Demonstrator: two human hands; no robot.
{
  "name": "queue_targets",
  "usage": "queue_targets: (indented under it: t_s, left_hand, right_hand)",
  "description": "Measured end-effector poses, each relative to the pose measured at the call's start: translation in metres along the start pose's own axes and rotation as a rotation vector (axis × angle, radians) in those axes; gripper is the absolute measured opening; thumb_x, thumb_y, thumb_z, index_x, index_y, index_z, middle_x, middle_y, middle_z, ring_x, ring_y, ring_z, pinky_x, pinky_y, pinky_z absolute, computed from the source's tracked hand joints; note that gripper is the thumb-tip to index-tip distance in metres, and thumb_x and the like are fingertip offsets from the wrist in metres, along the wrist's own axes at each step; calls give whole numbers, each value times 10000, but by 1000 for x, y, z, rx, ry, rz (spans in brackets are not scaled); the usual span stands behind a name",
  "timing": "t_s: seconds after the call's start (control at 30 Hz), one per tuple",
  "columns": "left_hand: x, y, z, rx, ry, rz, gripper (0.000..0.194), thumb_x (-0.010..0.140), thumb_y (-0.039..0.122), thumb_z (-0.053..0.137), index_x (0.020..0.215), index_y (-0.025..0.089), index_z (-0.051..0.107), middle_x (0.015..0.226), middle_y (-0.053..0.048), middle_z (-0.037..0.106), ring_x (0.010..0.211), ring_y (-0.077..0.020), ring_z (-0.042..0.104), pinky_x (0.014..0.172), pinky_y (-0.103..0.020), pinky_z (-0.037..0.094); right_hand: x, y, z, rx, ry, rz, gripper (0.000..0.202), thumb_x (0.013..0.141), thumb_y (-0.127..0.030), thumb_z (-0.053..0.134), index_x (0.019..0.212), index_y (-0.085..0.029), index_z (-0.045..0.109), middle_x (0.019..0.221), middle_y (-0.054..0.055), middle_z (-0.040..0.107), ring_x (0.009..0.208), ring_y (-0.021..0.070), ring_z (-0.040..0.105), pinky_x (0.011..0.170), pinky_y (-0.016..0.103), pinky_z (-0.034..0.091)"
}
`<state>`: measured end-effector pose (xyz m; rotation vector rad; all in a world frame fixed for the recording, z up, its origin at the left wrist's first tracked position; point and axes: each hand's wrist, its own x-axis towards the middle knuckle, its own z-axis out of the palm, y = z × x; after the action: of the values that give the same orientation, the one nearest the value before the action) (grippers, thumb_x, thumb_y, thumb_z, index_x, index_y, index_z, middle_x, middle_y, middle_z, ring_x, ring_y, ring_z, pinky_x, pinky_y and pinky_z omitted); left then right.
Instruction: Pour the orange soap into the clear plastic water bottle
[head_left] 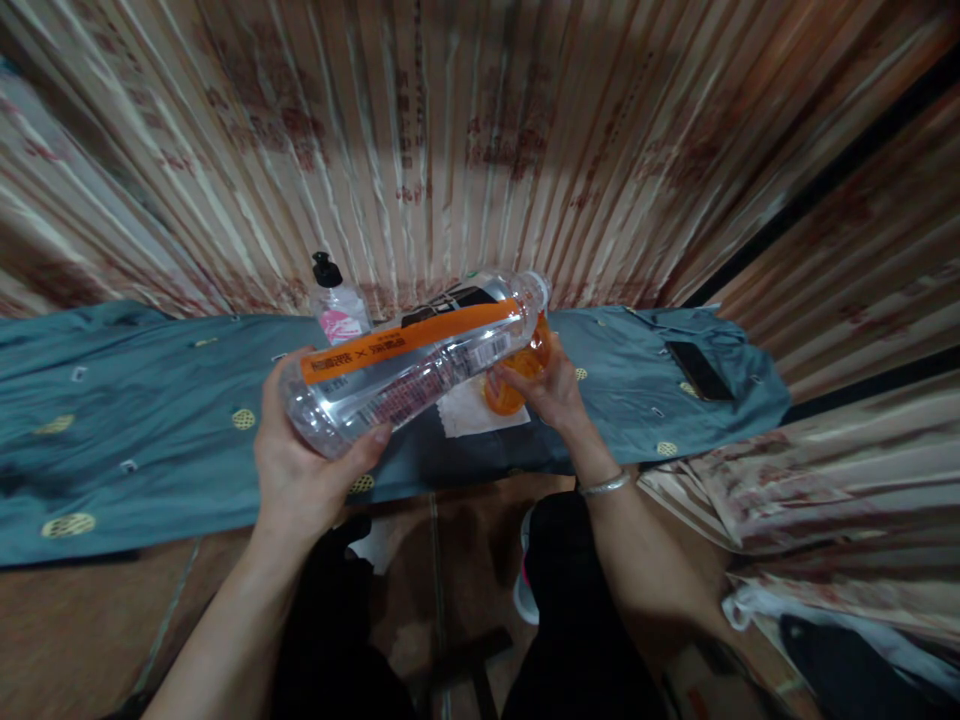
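Note:
A large clear bottle [420, 360] with an orange and silver label is tilted, its neck up to the right. My left hand [304, 460] is wrapped round its base. My right hand [551, 385] grips a small orange bottle [504, 392] beneath the neck of the large one. The neck covers the top of the orange bottle, so I cannot tell whether the two touch. Under the orange bottle lies a white tissue [469, 415].
A pump bottle [340, 312] with a black top stands behind the large bottle. The narrow surface is covered by a blue-green cloth [187, 400] with yellow prints. At its right lies a black phone [699, 371]. A pleated curtain [450, 150] hangs behind.

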<state>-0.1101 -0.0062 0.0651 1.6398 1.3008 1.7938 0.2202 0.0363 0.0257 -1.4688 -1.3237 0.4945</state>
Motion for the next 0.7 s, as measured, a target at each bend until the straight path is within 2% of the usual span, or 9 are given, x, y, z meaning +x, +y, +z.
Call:
queue_targets:
  t_s: [0.3,0.53,0.7]
  left_hand:
    - [-1,-1,1,21,-18,47,1032,572,706,1061,1445,263,732,1286,-101,845,1129,-358,855,999,-541,747]
    - [0,-2,-1,3,-30,-21,1099,543,720,1079,1462,238,718,1352,-126,834,1220,-382,838,1140,-594,692]
    - [0,0,0,-5,-16,-19,1087,530,744,1077,1434,241,743,1319,-122,846,1194,-389,849,1108,-603,704]
  right_hand:
    - [0,2,0,8,2,-20,881,714,-524,1105,1463,-286,707,1327,103,859,1250,403,846,1129,660,723]
    - [0,1,1,-13,8,-28,854,710,-518,1088,1427,-254,708,1311,132,841,1243,432,843,1110,689,721]
    - [0,0,0,-18,14,-15,861,700,-541,1101,1420,-271,716,1292,105,859,1230,415,849,1105,670,730]
